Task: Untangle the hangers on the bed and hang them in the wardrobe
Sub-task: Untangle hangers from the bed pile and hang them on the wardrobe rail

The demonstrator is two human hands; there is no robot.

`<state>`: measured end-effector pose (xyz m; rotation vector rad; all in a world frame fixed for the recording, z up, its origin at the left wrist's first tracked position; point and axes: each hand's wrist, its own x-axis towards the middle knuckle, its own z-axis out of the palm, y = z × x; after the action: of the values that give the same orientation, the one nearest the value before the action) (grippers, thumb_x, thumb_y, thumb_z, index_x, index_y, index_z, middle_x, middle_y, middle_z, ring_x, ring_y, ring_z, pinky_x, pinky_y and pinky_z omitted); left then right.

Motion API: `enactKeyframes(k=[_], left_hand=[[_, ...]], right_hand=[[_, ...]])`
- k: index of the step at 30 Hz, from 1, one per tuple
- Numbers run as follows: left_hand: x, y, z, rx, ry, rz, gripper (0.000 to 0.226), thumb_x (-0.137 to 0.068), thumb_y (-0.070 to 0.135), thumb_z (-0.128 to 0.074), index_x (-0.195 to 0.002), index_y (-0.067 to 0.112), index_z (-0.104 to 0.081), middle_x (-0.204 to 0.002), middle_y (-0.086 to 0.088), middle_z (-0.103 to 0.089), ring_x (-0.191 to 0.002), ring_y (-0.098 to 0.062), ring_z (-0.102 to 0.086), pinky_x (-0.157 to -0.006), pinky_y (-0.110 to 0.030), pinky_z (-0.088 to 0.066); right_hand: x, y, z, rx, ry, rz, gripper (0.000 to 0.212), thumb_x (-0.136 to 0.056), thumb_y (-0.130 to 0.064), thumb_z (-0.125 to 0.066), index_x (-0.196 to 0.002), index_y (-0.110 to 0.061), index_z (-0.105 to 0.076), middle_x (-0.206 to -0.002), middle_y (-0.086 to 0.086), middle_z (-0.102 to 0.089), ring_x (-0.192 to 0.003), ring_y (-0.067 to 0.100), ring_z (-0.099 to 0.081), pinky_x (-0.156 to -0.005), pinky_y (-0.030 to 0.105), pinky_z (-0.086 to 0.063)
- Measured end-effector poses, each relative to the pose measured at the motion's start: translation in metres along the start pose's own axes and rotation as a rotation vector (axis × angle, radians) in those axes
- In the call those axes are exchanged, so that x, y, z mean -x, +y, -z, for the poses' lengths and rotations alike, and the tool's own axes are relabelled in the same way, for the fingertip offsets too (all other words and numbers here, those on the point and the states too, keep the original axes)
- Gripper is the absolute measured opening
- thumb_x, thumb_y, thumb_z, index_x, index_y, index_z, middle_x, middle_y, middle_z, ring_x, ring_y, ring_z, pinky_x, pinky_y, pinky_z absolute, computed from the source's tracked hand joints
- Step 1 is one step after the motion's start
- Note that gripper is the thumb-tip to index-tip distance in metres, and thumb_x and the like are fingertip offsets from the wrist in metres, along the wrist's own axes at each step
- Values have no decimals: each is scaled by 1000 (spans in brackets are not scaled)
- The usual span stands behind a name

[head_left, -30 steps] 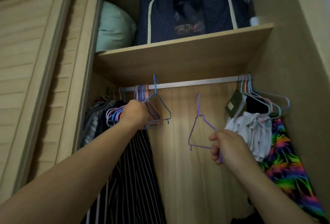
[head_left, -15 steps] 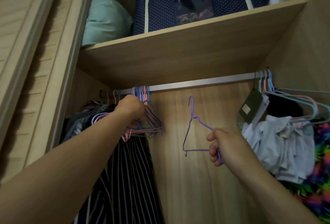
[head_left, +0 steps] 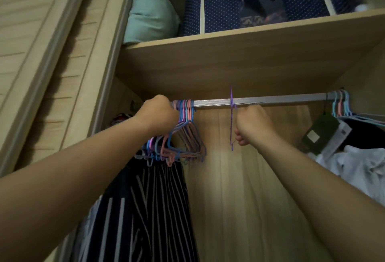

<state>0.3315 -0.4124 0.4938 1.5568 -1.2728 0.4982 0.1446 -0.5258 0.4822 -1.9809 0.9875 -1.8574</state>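
A silver wardrobe rail [head_left: 270,101] runs under a wooden shelf. My right hand [head_left: 253,125] grips a thin purple hanger [head_left: 231,120], seen edge-on, with its hook raised across the rail. At the rail's left end hangs a bunch of several pink, blue and purple hangers [head_left: 183,134]. My left hand [head_left: 157,114] is curled against the tops of that bunch, just below the rail; what its fingers hold is hidden.
A striped dark garment [head_left: 150,209] hangs below the bunch. At the right end, more hangers [head_left: 341,105] carry white and dark clothes with a green tag [head_left: 318,134]. On the shelf [head_left: 229,57] sit a teal pillow [head_left: 150,13] and a navy dotted storage bag [head_left: 260,1]. Slatted door [head_left: 41,42] at left.
My right hand has lifted the purple hanger up to the rail and turned it edge-on. My left hand stayed at the bunch on the left. The view tilted upward.
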Motion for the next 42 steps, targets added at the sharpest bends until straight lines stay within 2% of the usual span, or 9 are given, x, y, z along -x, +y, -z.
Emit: enactKeyframes(k=[3, 9, 16, 19, 22, 29, 35, 38, 42], left_hand=[[0, -27, 3, -135, 13, -71, 28, -89, 16, -49, -97, 1, -70, -92, -19, -70, -67, -26, -55, -62, -40, -48], [0, -59, 1, -253, -77, -51, 37, -92, 26, -41, -121, 13, -60, -123, -17, -60, -103, -37, -57, -91, -47, -51], [11, -58, 11, -180, -185, -36, 37, -99, 19, -44, -132, 8, -56, -132, -15, -58, -108, -31, -59, -90, -42, -54], [16, -59, 15, -202, -215, -35, 37, -99, 17, -44, -133, 8, -55, -128, -16, -59, -103, -31, -61, -79, -38, -53], [20, -61, 18, -172, -236, -35, 35, -99, 18, -44, -131, 11, -55, -111, -11, -63, -82, -26, -62, -57, -30, -44], [47, -66, 18, -83, -184, -29, 56, -96, 15, -45, -150, 15, -34, -122, -17, -63, -99, -35, -62, -64, -32, -45], [110, -64, 29, -171, -228, 64, 67, -93, 14, -45, -156, 17, -24, -131, -17, -58, -99, -30, -61, -63, -29, -48], [158, -51, 49, -241, -236, 101, 58, -94, 15, -47, -151, 17, -36, -137, -12, -57, -115, -31, -59, -85, -33, -51], [237, -36, 76, -306, -189, 226, 47, -93, 17, -47, -140, 20, -52, -124, -9, -65, -107, -28, -63, -77, -24, -43]], right_hand=[[-1, -2, -26, -20, -117, -62, 34, -74, -20, -38, -71, 2, -64, -60, 21, -67, -62, 43, -71, -68, 62, -59], [9, -6, -85, -3, -218, -104, 42, -96, -31, -39, -79, -2, -65, -62, 22, -69, -55, 37, -71, -63, 53, -62], [16, -28, -125, 62, -282, -100, 64, -99, -57, -32, -117, -6, -65, -112, 24, -67, -81, 36, -71, -53, 34, -58], [19, -29, -124, 82, -296, -54, 71, -101, -59, -21, -127, -6, -61, -125, 23, -64, -110, 39, -65, -93, 46, -56], [27, -32, -113, 92, -312, -38, 73, -103, -56, -19, -130, 0, -59, -131, 25, -62, -121, 40, -59, -105, 46, -47], [56, -24, -92, 182, -293, -36, 75, -88, -68, -20, -116, -13, -62, -103, 17, -73, -93, 37, -70, -88, 51, -57], [104, -15, -70, 224, -323, -29, 68, -85, -65, -28, -116, -12, -57, -107, 18, -69, -83, 37, -73, -81, 52, -60], [140, -16, -54, 217, -479, -22, 44, -98, -49, -36, -103, -12, -60, -74, 12, -68, -55, 28, -72, -58, 44, -62], [208, -15, -41, 170, -807, -60, 52, -101, -49, -37, -133, -10, -50, -90, 10, -64, -64, 24, -74, -62, 44, -63]])
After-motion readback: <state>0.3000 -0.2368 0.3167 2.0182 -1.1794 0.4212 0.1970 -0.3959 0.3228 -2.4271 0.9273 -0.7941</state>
